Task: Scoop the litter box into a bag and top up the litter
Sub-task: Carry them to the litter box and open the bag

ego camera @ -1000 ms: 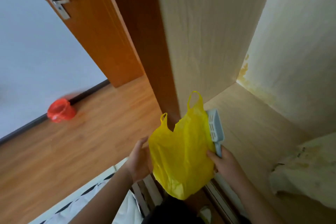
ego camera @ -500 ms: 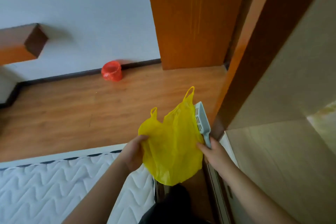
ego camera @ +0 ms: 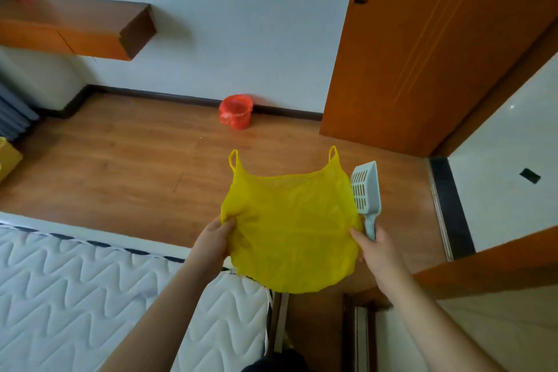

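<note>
- Yellow thin plastic carrier bag (ego camera: 290,226) is stretched flat between both hands, handles pointing away from the person, so I'd call this the prep step: bag and scoop in hand, no scooping yet.
- Litter box isn't anywhere in view, so the next move is probably finding it, then getting the bag's mouth open.
- Left hand (ego camera: 211,243) pinches the bag's left edge, thumb on top, fingers tucked under the plastic.
- Right hand (ego camera: 376,251) pinches the right edge and also grips the handle of a pale blue slotted plastic litter scoop (ego camera: 366,190), which sticks up just outside the bag. Which fingers do which job is hard to tell from here.
- Beyond the grips: wood-look floor (ego camera: 120,166), a small red bucket (ego camera: 236,112) by the wall.
</note>
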